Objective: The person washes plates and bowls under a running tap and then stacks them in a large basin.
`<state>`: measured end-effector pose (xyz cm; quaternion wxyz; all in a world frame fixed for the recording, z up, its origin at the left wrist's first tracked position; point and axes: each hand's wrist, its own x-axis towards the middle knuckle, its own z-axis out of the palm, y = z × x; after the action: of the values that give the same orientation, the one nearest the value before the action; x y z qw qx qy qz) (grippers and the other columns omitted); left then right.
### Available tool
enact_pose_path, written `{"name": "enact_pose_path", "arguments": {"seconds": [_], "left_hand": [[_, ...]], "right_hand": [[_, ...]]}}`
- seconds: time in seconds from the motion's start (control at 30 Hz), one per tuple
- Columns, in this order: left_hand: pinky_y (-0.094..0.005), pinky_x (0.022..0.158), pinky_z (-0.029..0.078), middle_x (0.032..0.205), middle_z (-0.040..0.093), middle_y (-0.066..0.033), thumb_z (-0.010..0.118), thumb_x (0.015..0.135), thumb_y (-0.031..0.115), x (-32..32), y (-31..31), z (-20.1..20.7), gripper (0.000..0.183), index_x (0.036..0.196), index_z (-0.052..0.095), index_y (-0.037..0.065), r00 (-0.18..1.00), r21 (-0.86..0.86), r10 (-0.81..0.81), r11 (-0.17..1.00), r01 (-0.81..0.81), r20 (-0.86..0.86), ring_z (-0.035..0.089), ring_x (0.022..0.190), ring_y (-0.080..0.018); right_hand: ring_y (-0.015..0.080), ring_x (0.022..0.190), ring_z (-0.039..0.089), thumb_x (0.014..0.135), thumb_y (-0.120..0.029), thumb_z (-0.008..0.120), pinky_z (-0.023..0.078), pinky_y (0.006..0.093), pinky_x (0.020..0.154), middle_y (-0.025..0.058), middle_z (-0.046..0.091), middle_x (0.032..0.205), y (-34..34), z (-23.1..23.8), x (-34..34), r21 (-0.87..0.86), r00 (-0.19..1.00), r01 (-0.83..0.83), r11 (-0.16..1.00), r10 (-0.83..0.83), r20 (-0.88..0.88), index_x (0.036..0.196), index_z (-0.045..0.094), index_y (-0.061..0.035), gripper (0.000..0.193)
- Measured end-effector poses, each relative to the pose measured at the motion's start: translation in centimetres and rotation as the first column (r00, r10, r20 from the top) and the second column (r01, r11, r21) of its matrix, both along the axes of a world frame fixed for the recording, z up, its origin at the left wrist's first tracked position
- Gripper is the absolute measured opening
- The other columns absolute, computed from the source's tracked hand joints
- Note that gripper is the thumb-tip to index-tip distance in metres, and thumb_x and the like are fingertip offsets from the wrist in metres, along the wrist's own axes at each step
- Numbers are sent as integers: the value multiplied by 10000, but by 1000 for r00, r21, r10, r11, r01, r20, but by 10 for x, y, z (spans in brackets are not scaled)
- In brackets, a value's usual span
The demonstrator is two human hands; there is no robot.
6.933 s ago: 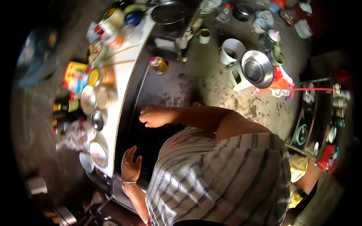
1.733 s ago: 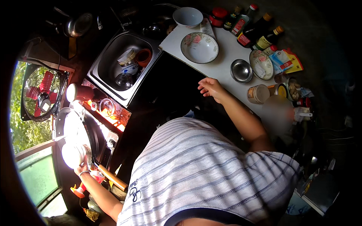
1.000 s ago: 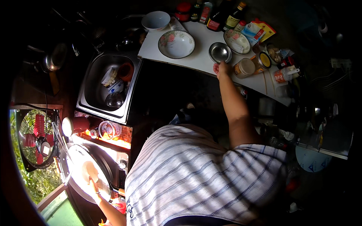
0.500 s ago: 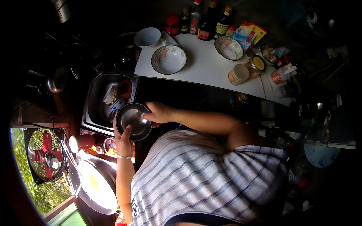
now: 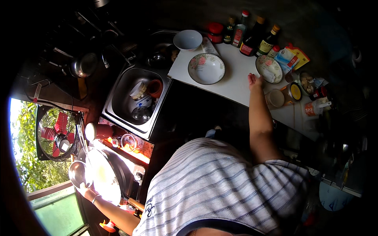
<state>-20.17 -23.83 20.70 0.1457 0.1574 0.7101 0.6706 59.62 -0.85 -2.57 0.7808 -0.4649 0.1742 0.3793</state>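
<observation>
At the far left, my left hand (image 5: 86, 190) grips the rim of a round metal bowl (image 5: 78, 173) next to the brightly sunlit wok (image 5: 119, 173) on the stove. My right arm is stretched over the white countertop. My right hand (image 5: 255, 82) is beside the flowered bowl (image 5: 272, 62), which has something white lying in it. Nothing shows in the right hand, and its fingers look loosely bent and apart. Whether it touches that bowl's rim is unclear. A larger flowered bowl (image 5: 206, 70) stands further left on the counter.
The steel sink (image 5: 118, 92) holds several dishes. A pale blue bowl (image 5: 188, 40) sits at the counter's left end. Bottles (image 5: 252, 39) line the back, with jars (image 5: 275, 98) at the right. A caged fan (image 5: 59, 135) with red blades stands by the window.
The metal bowl was between both hands near the sink; my left hand has carried it left and nearer, beside the wok. My right hand has let go and reached right, over the counter.
</observation>
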Motion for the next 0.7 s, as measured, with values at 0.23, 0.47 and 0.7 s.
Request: {"name": "enact_pose_path", "arguments": {"seconds": [0.23,0.47,0.7], "left_hand": [[-396,741,513,925,517,-70,548,801,203,-56,-81,-63,312,1059,459,52,951,-82,188,982,-173,245,554,784,-220],[-375,679,432,1192,456,-56,594,772,271,-34,-61,-46,582,1285,339,165,990,-479,-107,867,138,90,463,1022,-248],[-371,742,422,1184,464,-18,591,786,271,-85,-86,-73,525,1261,381,196,952,-625,-271,722,297,139,478,997,-197]], "right_hand": [[296,902,573,875,-244,292,528,382,735,196,530,1049,7,3,15,-94,991,115,989,-120,-52,1117,388,145,468],[358,786,599,861,-91,316,548,406,699,262,504,1003,-2,36,-20,-93,961,243,965,-227,157,1196,291,98,386],[281,662,627,823,-121,396,546,360,554,206,559,897,-45,96,-119,-65,825,-379,923,369,428,1135,361,64,364]]}}
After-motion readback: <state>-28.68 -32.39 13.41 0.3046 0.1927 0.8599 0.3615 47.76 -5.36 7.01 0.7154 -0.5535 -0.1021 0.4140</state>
